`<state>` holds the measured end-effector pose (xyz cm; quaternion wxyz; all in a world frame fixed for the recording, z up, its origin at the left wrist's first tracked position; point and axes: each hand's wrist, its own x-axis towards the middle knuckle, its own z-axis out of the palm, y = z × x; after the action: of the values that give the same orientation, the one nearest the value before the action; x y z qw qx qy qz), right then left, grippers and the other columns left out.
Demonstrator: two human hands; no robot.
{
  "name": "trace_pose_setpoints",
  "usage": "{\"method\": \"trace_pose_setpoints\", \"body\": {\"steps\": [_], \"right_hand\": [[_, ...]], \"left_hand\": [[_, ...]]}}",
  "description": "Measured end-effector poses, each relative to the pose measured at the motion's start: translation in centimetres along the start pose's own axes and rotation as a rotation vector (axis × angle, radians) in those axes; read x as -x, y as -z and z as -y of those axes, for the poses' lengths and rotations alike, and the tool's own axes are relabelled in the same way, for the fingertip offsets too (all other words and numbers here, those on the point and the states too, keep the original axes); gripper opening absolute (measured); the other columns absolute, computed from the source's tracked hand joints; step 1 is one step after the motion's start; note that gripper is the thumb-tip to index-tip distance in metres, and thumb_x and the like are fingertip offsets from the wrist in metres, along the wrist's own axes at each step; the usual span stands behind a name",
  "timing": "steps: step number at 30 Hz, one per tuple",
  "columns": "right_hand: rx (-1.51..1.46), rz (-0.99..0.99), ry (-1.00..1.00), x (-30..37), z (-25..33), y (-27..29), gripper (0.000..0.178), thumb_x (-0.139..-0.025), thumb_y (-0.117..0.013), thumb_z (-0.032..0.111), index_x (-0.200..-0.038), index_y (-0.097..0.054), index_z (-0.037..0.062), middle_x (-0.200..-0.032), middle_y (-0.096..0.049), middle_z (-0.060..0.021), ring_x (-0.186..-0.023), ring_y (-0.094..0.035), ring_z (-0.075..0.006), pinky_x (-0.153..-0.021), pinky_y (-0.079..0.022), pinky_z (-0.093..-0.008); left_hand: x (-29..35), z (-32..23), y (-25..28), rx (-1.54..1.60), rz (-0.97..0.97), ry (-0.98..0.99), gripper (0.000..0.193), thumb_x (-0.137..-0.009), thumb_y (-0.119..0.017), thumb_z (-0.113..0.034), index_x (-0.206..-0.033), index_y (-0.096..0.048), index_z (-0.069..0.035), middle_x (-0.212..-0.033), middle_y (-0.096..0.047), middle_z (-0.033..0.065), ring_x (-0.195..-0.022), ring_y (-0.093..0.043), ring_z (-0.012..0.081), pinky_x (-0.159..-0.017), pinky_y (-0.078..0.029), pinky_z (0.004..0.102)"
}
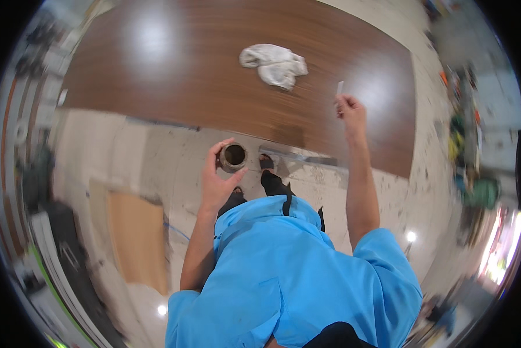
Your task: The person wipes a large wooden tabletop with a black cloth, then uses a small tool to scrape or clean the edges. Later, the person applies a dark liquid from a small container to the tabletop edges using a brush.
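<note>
My left hand [215, 181] is wrapped round a small open can [241, 166], just off the near edge of the table. The can has a dirty rim and looks dark inside; what it contains I cannot make out. Over the right part of the table, my right hand [352, 111] pinches a thin, flat, whitish strip [340, 87] that points away from me. Its lower end is hidden in my fingers, and motion blurs it. A crumpled white cloth [277, 65] lies on the table to the left of that hand.
The brown wood-grain table [214, 87] spans the far side, with glare spots on its top. A tan board [136, 242] lies on the floor at left, near a long black case [69, 249]. Various goods line the right wall, among them a green bundle [482, 193].
</note>
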<state>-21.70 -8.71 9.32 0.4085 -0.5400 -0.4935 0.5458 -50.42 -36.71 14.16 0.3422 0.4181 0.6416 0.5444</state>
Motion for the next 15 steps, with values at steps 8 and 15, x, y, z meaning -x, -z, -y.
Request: {"method": "trace_pose_setpoints", "body": {"steps": [8, 15], "right_hand": [[0.159, -0.085, -0.056, 26.5, 0.1, 3.5, 0.015, -0.095, -0.072, 0.002, -0.109, -0.077, -0.0001, -0.096, -0.074, -0.0002, -0.082, -0.062, -0.0076, -0.074, -0.052, -0.0263], [0.852, -0.245, 0.423, 35.5, 8.6, 2.7, 0.013, -0.086, -0.076, -0.001, -0.098, -0.076, 0.0060, -0.090, -0.068, -0.0073, -0.083, -0.065, -0.0228, -0.074, -0.053, -0.0340]], "left_hand": [[-1.0, 1.0, -3.1, 0.059, 0.459, -0.121, 0.062, -0.082, -0.085, -0.006, -0.137, -0.056, -0.004, -0.133, -0.065, 0.0071, -0.115, -0.064, 0.0194, -0.099, -0.051, 0.0334], [4.0, -0.3, -8.4, 0.086, 0.728, -0.245, 0.062, -0.080, -0.087, -0.011, -0.135, -0.059, -0.007, -0.122, -0.068, 0.0090, -0.113, -0.065, 0.0197, -0.099, -0.051, 0.0343]]}}
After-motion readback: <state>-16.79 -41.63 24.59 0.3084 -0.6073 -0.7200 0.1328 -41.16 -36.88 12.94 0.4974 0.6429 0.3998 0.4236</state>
